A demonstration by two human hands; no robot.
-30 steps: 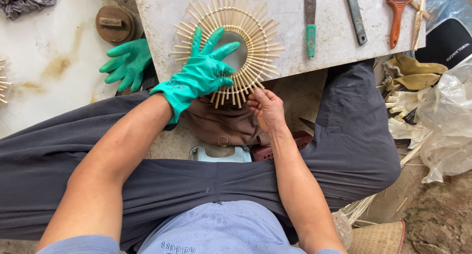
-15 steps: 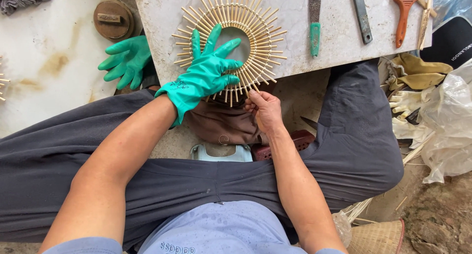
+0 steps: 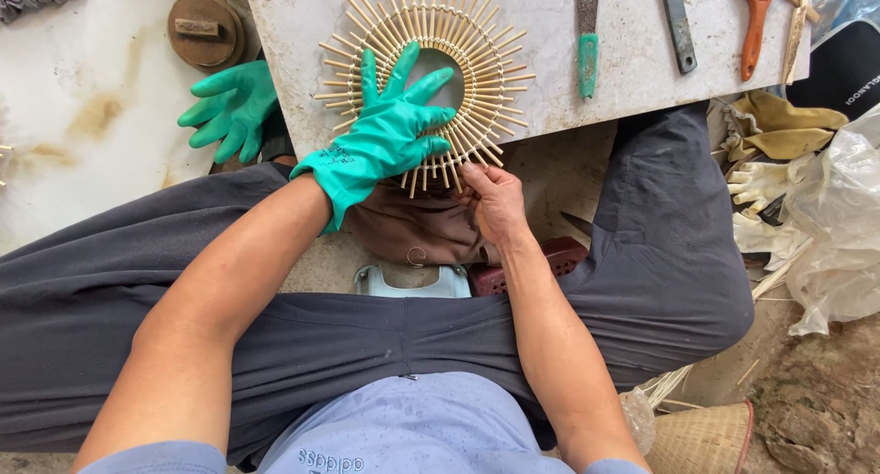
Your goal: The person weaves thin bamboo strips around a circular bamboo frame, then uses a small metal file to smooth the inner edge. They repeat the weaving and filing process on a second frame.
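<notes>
Nearest, lower frame: grey trousers (image 3: 183,281), knees spread, both forearms reaching up the frame. Between the knees, a brown cloth (image 3: 412,226), a pale blue object and a dark red block; what they are is unclear.

Right hand (image 3: 495,199), bare, at centre frame. Fingers pinched on the tips of the lower sticks where the sunburst ring (image 3: 431,80) overhangs the tabletop (image 3: 623,89) edge. Grip narrow, closed on a stick end; the exact stick cannot be told.

Left hand (image 3: 390,135), in a green glove, lies flat with fingers spread across the ring's lower left half and partly over its open centre. No closed grip, only a pressing palm.

Ring sits upper centre, on the near edge of the pale slab.

Judgement on doing this well: keep the palm weight even so the ring does not turn, and work one stick at a time with a light pinch, since thin sticks look easy to snap or pull out of line.

Farther up: a spare green glove (image 3: 229,107) at upper left, a round brown lid (image 3: 203,29) beyond it. Upper right: green-handled tool (image 3: 588,61), a dark bar (image 3: 676,25), an orange brush (image 3: 756,20).
</notes>
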